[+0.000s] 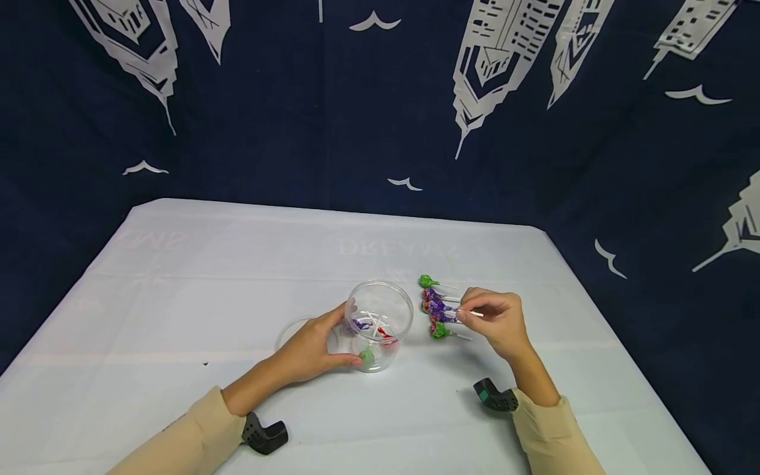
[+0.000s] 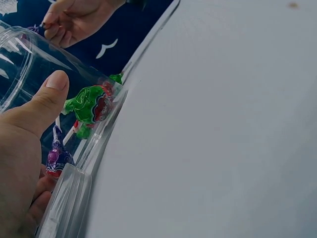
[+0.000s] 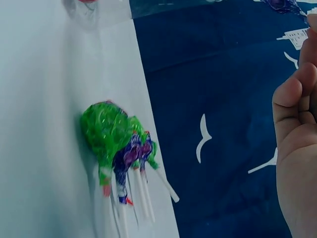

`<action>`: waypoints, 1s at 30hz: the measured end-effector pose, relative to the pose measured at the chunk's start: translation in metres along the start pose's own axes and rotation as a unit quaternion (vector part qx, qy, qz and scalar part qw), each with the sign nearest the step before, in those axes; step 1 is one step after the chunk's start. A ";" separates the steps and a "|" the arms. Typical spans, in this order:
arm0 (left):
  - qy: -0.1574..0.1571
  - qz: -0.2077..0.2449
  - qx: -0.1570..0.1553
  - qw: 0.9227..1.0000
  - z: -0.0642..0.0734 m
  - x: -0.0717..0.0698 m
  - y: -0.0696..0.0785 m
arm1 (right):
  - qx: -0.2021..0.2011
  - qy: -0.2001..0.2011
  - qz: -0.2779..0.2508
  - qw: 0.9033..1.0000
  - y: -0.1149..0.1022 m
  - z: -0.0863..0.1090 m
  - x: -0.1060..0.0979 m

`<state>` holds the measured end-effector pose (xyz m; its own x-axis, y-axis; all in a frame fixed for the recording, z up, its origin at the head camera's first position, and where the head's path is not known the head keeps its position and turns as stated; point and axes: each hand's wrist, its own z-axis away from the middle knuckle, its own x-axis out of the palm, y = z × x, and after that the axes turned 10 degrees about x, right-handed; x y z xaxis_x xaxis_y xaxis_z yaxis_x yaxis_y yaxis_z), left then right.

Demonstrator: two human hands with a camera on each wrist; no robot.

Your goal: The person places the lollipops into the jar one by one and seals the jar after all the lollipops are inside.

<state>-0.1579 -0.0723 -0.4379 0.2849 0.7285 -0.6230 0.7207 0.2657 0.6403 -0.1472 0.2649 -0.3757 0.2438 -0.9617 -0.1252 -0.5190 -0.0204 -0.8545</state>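
Note:
My left hand [image 1: 311, 349] grips a clear plastic jar [image 1: 380, 303] from its left side, thumb in front and fingers behind. The jar stands on the table with its mouth facing up. Inside lie several wrapped lollipops, among them a green one [image 2: 89, 105] and a purple one [image 2: 58, 158]. Right of the jar, my right hand [image 1: 495, 320] pinches the white stick [image 1: 475, 313] of a lollipop between thumb and fingertips. Its purple wrapped head [image 3: 282, 5] points toward the jar, raised above a row of lollipops [image 1: 439, 331] with green, purple and red wrappers.
A clear round lid [image 1: 287, 333] lies on the table left of the jar, partly behind my left hand. White cloth covers the table [image 1: 178, 297]. Behind it hangs a dark blue curtain [image 1: 285, 132] with white building shapes. A black wrist device [image 1: 265, 435] sits by the left sleeve.

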 end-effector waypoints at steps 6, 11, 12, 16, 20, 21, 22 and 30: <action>-0.002 -0.001 0.001 1.000 0.001 0.000 -0.001 | -0.009 -0.002 -0.023 1.000 -0.001 -0.008 0.009; -0.004 0.001 -0.001 1.000 0.001 0.000 0.000 | 0.013 -0.008 -0.029 0.999 -0.001 -0.013 0.015; -0.004 0.002 -0.001 1.000 0.001 0.000 0.000 | 0.016 -0.010 -0.030 0.999 -0.001 -0.014 0.017; -0.005 -0.001 -0.002 1.000 0.002 -0.001 0.000 | 0.025 -0.019 -0.038 0.999 0.000 -0.016 0.022; -0.004 -0.006 0.000 1.000 0.002 -0.002 0.000 | 0.024 -0.024 -0.046 0.998 0.002 -0.019 0.027; -0.004 -0.006 0.000 1.000 0.002 -0.002 0.000 | 0.025 -0.025 -0.050 0.998 0.003 -0.020 0.029; -0.004 -0.006 0.000 1.000 0.002 -0.002 0.000 | 0.025 -0.025 -0.053 0.998 0.003 -0.021 0.030; -0.010 -0.005 -0.007 1.000 0.001 -0.003 0.001 | 0.044 -0.039 -0.078 0.995 0.010 -0.022 0.043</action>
<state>-0.1575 -0.0752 -0.4358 0.2898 0.7133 -0.6381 0.7144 0.2825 0.6402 -0.1598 0.2176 -0.3789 0.3811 -0.9243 -0.0225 -0.3960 -0.1411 -0.9073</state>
